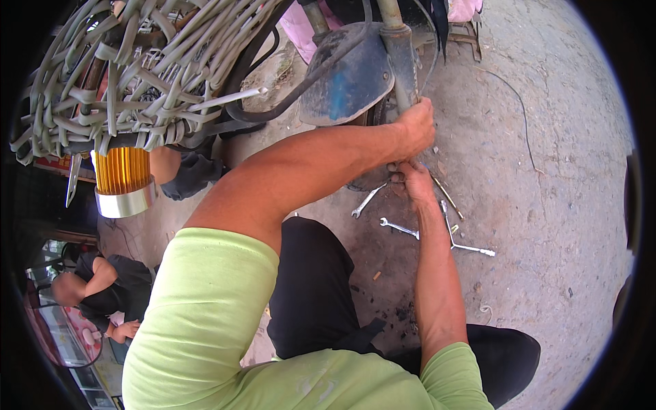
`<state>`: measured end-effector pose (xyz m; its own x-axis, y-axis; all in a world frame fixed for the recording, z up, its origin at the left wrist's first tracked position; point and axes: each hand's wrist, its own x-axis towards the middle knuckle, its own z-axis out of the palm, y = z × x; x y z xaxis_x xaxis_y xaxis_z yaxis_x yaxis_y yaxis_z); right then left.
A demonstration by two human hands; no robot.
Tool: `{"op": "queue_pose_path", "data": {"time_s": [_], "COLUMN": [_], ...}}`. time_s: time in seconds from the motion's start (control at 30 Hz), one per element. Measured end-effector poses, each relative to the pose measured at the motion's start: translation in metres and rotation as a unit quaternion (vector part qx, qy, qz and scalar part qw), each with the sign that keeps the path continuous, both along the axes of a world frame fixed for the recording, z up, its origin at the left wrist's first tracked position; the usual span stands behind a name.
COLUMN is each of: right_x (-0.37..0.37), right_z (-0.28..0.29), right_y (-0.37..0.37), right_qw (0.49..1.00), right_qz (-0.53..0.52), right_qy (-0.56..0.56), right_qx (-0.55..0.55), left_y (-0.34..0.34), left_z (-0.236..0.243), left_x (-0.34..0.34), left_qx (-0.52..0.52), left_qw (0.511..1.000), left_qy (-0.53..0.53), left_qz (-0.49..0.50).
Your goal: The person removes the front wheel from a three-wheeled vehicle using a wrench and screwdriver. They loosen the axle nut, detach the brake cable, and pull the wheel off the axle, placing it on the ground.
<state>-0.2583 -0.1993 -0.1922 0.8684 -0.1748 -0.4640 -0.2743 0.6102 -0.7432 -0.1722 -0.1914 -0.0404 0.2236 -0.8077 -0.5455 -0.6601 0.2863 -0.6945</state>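
Note:
My left hand (pixel 415 128) reaches across and is closed around the lower end of a grey fork leg (pixel 402 65), beside a dirty blue mudguard (pixel 352 76). Just below it my right hand (pixel 414 184) is at the wheel end, its fingers curled in; what they grip is hidden. An open-end wrench (pixel 367 201) slants down from near those fingertips, and I cannot tell whether they touch it. A second open-end wrench (pixel 398 227) lies on the ground, partly behind my right forearm. Right of that forearm lie a thin brass-coloured rod (pixel 449 198) and a T-shaped socket wrench (pixel 471 250).
A woven grey basket (pixel 137 75) overhangs the upper left, with an amber ribbed lamp (pixel 123 174) below it. Another person (pixel 113 287) is at the far left. A thin cable (pixel 523 109) crosses the concrete ground on the right. Dark debris (pixel 403 318) lies near my knees.

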Motion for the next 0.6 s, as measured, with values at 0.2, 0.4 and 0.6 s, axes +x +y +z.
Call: {"op": "queue_pose_path", "data": {"time_s": [0.2, 0.4, 0.6], "right_x": [0.011, 0.006, -0.001], "right_z": [-0.015, 0.009, 0.014], "right_y": [0.015, 0.005, 0.010], "right_qw": [0.963, 0.998, 0.941], "right_qz": [-0.031, 0.001, -0.058], "right_qy": [-0.013, -0.041, 0.086], "right_qx": [-0.267, 0.050, -0.323], "left_y": [0.002, 0.003, -0.004], "left_z": [-0.003, 0.010, -0.005], "left_x": [0.004, 0.006, 0.003], "left_qx": [-0.014, 0.010, -0.011], "left_qw": [1.000, 0.999, 1.000], "left_qy": [0.001, -0.030, -0.002], "left_qz": [0.000, -0.005, 0.007]}}
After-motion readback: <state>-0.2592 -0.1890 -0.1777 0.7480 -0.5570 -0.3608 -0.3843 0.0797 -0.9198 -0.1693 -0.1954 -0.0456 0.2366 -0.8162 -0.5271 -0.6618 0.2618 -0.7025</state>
